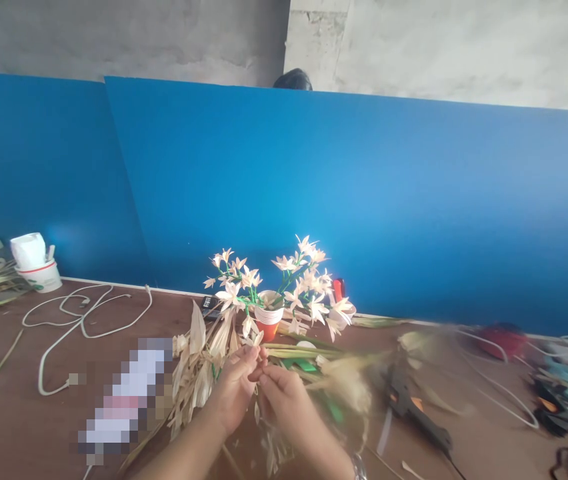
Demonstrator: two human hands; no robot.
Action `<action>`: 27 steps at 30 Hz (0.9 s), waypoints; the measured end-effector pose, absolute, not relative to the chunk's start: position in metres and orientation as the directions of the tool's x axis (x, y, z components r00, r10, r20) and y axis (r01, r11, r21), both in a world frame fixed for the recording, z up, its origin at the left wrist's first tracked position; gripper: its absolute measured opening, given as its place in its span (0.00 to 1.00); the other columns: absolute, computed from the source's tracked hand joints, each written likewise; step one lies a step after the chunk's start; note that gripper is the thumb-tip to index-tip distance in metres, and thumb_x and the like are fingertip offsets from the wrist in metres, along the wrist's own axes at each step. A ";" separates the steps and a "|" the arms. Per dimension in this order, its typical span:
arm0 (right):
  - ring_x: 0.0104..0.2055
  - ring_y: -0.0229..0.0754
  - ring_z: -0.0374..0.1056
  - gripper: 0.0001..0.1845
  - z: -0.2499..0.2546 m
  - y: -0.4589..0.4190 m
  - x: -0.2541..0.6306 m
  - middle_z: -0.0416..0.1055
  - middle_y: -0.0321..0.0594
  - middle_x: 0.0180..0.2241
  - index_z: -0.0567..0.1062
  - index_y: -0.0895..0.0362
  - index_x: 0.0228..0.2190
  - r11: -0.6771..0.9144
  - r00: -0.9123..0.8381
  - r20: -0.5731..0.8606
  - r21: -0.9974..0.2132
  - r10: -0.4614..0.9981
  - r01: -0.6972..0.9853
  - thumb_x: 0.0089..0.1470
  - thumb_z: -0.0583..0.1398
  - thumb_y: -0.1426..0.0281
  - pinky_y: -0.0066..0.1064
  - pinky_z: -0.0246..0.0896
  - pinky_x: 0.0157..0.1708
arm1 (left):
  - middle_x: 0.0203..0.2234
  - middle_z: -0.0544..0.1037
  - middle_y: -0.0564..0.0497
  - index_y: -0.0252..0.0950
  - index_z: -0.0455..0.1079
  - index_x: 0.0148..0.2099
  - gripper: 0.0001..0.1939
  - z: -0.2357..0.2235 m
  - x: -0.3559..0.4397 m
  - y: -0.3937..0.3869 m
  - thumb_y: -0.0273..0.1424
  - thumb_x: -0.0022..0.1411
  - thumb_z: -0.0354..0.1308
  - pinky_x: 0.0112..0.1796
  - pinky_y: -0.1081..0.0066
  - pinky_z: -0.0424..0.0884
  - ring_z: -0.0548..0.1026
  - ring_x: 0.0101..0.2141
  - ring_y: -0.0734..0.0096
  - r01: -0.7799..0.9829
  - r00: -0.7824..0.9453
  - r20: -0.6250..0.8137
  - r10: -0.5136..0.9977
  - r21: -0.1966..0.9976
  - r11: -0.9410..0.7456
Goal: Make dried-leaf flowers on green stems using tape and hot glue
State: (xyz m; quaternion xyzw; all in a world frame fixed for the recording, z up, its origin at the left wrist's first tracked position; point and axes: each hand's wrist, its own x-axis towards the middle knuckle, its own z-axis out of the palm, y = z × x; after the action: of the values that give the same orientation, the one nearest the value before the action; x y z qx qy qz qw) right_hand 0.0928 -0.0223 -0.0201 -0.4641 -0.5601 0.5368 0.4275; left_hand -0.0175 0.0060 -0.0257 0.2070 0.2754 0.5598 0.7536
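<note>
My left hand (234, 383) and my right hand (284, 397) meet at the middle of the table, fingers pinched together. A small cream husk flower (253, 337) shows at the fingertips of my left hand. What the right fingertips pinch is hidden. Just beyond stands a red and white paper cup (269, 320), with green-stemmed sprays of cream flowers (309, 283) fanning out of it to both sides. Dried corn husks (204, 353) lie heaped beside my left hand and under both hands.
A black glue gun (414, 407) lies to the right, near a blurred bundle of husk (349, 380). White cable (84, 323) loops over the table at left. A white paper tub (39, 273) stands at far left. Behind everything rises a blue partition (364, 200).
</note>
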 end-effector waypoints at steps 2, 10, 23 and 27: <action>0.13 0.30 0.49 0.13 -0.023 -0.022 0.090 0.56 0.27 0.10 0.72 0.60 0.27 -0.051 -0.207 -0.048 -0.999 0.977 -0.007 0.53 0.53 0.64 0.23 0.41 0.16 | 0.25 0.75 0.51 0.33 0.73 0.27 0.12 -0.029 -0.015 0.005 0.33 0.42 0.70 0.32 0.77 0.67 0.71 0.28 0.75 -0.707 0.148 -0.176 0.973 0.669 0.229; 0.10 0.28 0.46 0.14 -0.046 -0.021 0.080 0.60 0.29 0.09 0.69 0.59 0.21 -0.163 -0.169 -0.122 -0.952 0.978 -0.259 0.50 0.56 0.62 0.23 0.34 0.13 | 0.20 0.71 0.56 0.32 0.70 0.26 0.17 -0.033 -0.006 0.002 0.37 0.39 0.71 0.22 0.80 0.62 0.67 0.20 0.81 -0.701 0.136 -0.235 0.962 0.663 0.262; 0.12 0.29 0.48 0.16 -0.040 -0.020 0.077 0.59 0.29 0.10 0.67 0.58 0.19 -0.177 -0.209 -0.123 -0.949 0.970 -0.262 0.50 0.57 0.60 0.23 0.36 0.13 | 0.16 0.70 0.56 0.35 0.68 0.25 0.14 -0.022 -0.006 -0.008 0.37 0.43 0.67 0.18 0.77 0.61 0.67 0.17 0.77 -0.552 0.110 -0.170 0.979 0.809 0.202; 0.12 0.29 0.46 0.18 -0.041 -0.017 0.081 0.57 0.27 0.10 0.65 0.57 0.21 -0.103 -0.166 -0.074 -0.980 0.983 -0.172 0.52 0.55 0.56 0.23 0.38 0.13 | 0.19 0.73 0.54 0.34 0.70 0.25 0.14 -0.015 -0.009 -0.003 0.38 0.43 0.67 0.20 0.77 0.63 0.68 0.19 0.76 -0.535 0.041 -0.156 0.987 0.831 0.153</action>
State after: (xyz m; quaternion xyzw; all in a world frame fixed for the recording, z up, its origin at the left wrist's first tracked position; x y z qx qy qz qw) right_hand 0.0809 -0.0170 -0.0406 -0.4329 -0.4683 0.6032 0.4790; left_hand -0.0089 -0.0031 -0.0152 0.2975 0.3802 0.5786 0.6574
